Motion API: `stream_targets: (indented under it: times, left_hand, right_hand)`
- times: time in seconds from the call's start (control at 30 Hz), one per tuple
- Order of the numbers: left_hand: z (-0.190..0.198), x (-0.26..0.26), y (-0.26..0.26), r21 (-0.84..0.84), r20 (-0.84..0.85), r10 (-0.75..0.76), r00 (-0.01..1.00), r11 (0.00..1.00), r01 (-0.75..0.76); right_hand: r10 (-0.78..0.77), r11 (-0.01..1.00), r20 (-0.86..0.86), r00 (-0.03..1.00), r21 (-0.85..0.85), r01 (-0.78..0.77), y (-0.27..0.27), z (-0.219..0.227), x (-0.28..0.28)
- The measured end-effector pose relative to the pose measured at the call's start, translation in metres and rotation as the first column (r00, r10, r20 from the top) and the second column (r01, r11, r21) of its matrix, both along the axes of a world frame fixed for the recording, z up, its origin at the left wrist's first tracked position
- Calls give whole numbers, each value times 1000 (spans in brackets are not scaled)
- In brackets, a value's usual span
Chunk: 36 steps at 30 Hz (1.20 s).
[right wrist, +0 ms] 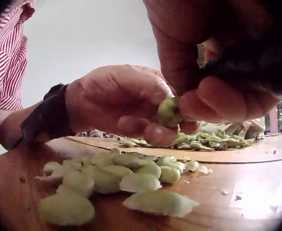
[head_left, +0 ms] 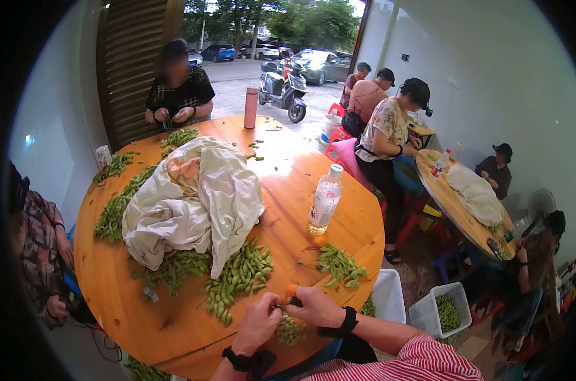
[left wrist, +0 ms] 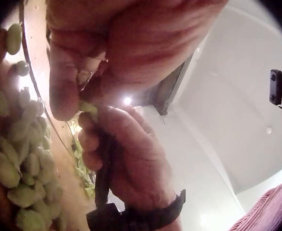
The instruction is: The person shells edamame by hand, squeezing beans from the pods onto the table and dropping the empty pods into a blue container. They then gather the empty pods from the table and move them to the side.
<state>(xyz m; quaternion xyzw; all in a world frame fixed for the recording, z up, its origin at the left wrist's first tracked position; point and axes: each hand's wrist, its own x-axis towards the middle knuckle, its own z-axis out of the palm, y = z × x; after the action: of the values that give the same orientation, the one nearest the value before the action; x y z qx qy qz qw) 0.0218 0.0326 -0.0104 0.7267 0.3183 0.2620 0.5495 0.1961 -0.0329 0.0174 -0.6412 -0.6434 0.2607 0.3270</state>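
Observation:
Above the near edge of the round table my two hands meet. With thumb and fingers my left hand [head_left: 258,324] pinches a green bean pod [right wrist: 170,111]. Curled fingers of my right hand [head_left: 317,308] grip a dark tool with an orange part [head_left: 292,290]; its working end is hidden between the hands. In the left wrist view, a dark handle [left wrist: 102,178] runs along the right palm. Below the hands lies a small pile of pale green pods [right wrist: 107,175]. A larger heap of bean pods [head_left: 239,276] lies to the left, and a smaller heap [head_left: 340,265] to the right.
A white cloth [head_left: 192,197] covers more pods on the wooden table [head_left: 288,209]. A capped bottle [head_left: 326,200] and a pink flask [head_left: 251,108] stand on it. White baskets [head_left: 443,311] sit on the floor at right. A person [head_left: 180,95] sits opposite.

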Motion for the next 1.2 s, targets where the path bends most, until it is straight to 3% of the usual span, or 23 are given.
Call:
stream_targets:
  times: [0.17, 0.23, 0.27, 0.33, 0.37, 0.43, 0.47, 0.53, 0.6, 0.63, 0.7, 0.8, 0.9, 1.2]
  left_hand:
    - [9, -1, -1, 3, -47, 17, 999, 1000, -17]
    - [3, 1, -2, -151, 63, 70, 996, 987, -60]
    - [-1, 1, 0, -152, 64, 71, 995, 987, -61]
    - [-4, 0, 4, 47, 30, 63, 998, 997, -65]
    - [-1, 0, 2, 46, 31, 64, 997, 997, -65]
    - [19, -1, -3, -196, 55, 57, 997, 980, -46]
    - [14, 0, -2, -196, 54, 58, 997, 979, -46]
    - [3, 1, 2, -391, 133, 9, 991, 919, 44]
    - [5, -1, 3, -474, 196, 10, 981, 876, 86]
    - [7, -1, 3, -549, 258, 17, 966, 825, 132]
    - [8, -2, 4, -560, 278, 13, 961, 815, 151]
    - [10, -3, 6, -570, 294, -5, 956, 802, 179]
    - [15, -2, 6, -580, 269, -15, 963, 795, 175]
    - [8, -2, 8, -616, 276, 17, 961, 771, 164]
  right_hand:
    - [19, 994, -11, 1000, 106, -18, -3, -2, -7]
    - [20, 992, -53, 998, 128, -13, -3, 1, -6]
    - [-3, 993, -32, 999, 119, 7, -3, 3, -4]
    - [-28, 993, -10, 1000, 112, 29, -4, 6, -3]
    - [-17, 994, 31, 999, 104, 14, -4, 7, -2]
    - [-5, 996, 71, 997, 94, -2, -6, 8, -2]
    - [-3, 994, 57, 998, 111, -4, -7, 8, -2]
    - [0, 992, 42, 999, 128, -5, -8, 8, 0]
    - [-9, 997, -146, 989, 78, 21, -7, 6, 5]
    - [-11, 997, -149, 989, 79, 23, -7, 3, 7]
    - [-24, 999, -441, 897, -38, 8, -7, 0, 11]
    - [-56, 988, -553, 831, -152, -35, -8, 0, 16]
    - [-83, 975, -625, 776, -210, -66, -8, 2, 18]
    - [-45, 964, -605, 795, -235, -125, -6, 4, 23]
